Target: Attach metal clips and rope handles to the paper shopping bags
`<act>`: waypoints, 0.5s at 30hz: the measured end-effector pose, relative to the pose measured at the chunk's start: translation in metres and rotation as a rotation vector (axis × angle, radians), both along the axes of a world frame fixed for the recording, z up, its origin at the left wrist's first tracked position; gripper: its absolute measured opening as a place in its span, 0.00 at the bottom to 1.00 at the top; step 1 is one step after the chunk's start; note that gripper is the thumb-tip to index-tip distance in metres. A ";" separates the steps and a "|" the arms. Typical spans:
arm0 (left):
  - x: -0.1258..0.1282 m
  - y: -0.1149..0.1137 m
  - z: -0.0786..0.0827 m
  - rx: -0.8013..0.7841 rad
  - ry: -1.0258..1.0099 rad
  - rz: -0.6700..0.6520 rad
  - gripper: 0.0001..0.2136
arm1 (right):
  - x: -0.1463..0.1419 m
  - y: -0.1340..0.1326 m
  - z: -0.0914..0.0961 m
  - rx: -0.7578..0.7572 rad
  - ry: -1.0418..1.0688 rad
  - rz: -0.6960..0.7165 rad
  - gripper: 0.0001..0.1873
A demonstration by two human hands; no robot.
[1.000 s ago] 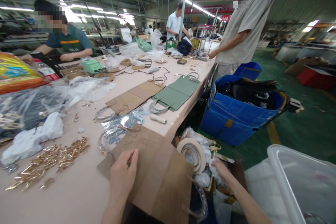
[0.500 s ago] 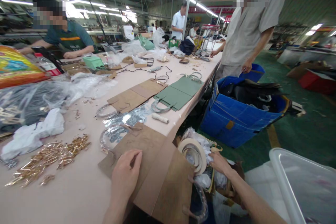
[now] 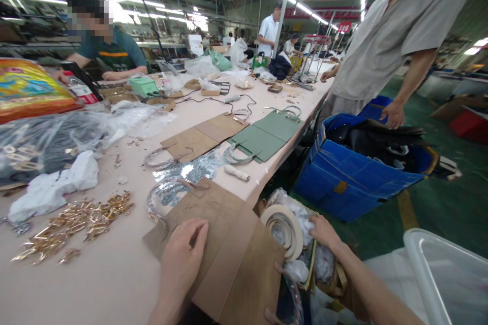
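Observation:
My left hand (image 3: 185, 249) rests on a brown bag panel (image 3: 224, 226) at the table's near edge. Its fingers are curled and closed; anything inside them is hidden. Clear-wrapped handles are fixed at both ends of the panel, which hangs partly over the edge. My right hand (image 3: 325, 232) reaches down beside the table into a box of odds and ends, touching crumpled clear plastic (image 3: 295, 210). Its fingertips are hidden there, so their grip does not show. Just left of that hand stands a roll of cream tape (image 3: 266, 222).
Gold-coloured hardware (image 3: 76, 221) lies in a pile at left. Farther up are a white thread spool (image 3: 237, 173), another brown panel (image 3: 206, 134) and a green panel (image 3: 267, 134). A blue bin (image 3: 354, 177) stands at right, beside a person in grey (image 3: 396, 56). Another person (image 3: 114, 51) sits across the table.
My right hand has shifted slightly within the box, and its fingers are more hidden. My left hand stays on the panel. The person in grey has come closer. The view has turned a little.

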State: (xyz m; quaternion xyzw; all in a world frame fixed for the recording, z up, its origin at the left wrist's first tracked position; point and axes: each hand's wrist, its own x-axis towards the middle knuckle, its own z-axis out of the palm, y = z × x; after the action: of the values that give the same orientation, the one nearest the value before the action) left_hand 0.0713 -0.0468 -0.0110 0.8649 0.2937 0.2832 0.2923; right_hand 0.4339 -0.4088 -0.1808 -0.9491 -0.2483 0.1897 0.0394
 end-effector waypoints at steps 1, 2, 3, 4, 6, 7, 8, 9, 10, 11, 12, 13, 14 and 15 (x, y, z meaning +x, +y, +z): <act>0.000 0.000 0.000 0.001 0.002 0.000 0.15 | -0.002 -0.001 0.001 -0.015 0.021 0.027 0.26; 0.001 0.000 0.001 0.003 0.004 0.000 0.15 | -0.005 -0.002 0.002 -0.031 0.044 0.055 0.25; 0.002 0.000 0.001 0.005 0.009 0.000 0.15 | -0.010 -0.003 0.002 -0.047 0.067 0.080 0.25; 0.002 0.000 0.001 0.008 0.014 0.001 0.15 | -0.015 -0.003 0.002 -0.064 0.088 0.098 0.25; 0.003 0.000 0.001 0.011 0.017 0.007 0.15 | -0.027 -0.001 0.000 -0.096 0.112 0.115 0.24; 0.003 0.000 0.001 0.012 0.017 0.008 0.15 | -0.033 0.000 -0.002 -0.109 0.115 0.117 0.23; 0.003 0.000 0.001 0.014 0.015 0.008 0.15 | -0.038 0.003 -0.002 -0.120 0.113 0.118 0.22; 0.003 0.000 0.001 0.016 0.013 0.007 0.15 | -0.042 0.005 -0.003 -0.129 0.109 0.119 0.21; 0.002 0.000 0.001 0.019 0.011 0.005 0.15 | -0.045 0.008 -0.003 -0.136 0.105 0.123 0.20; 0.002 0.000 0.001 0.021 0.011 0.004 0.15 | -0.047 0.010 -0.002 -0.143 0.101 0.130 0.19; 0.001 0.000 0.001 0.022 0.015 0.003 0.15 | -0.048 0.012 0.000 -0.149 0.095 0.139 0.18; 0.001 0.000 0.001 0.022 0.019 0.002 0.15 | -0.047 0.014 0.002 -0.156 0.088 0.151 0.17; 0.001 0.000 0.001 0.022 0.022 0.001 0.15 | -0.046 0.014 0.005 -0.164 0.079 0.162 0.17; 0.001 0.000 0.001 0.023 0.023 -0.002 0.14 | -0.045 0.015 0.008 -0.176 0.069 0.173 0.17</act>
State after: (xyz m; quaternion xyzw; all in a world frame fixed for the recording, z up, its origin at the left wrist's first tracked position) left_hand 0.0719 -0.0465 -0.0104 0.8716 0.2930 0.2765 0.2792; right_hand 0.3889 -0.3941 -0.1732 -0.9169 -0.3100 0.2460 -0.0519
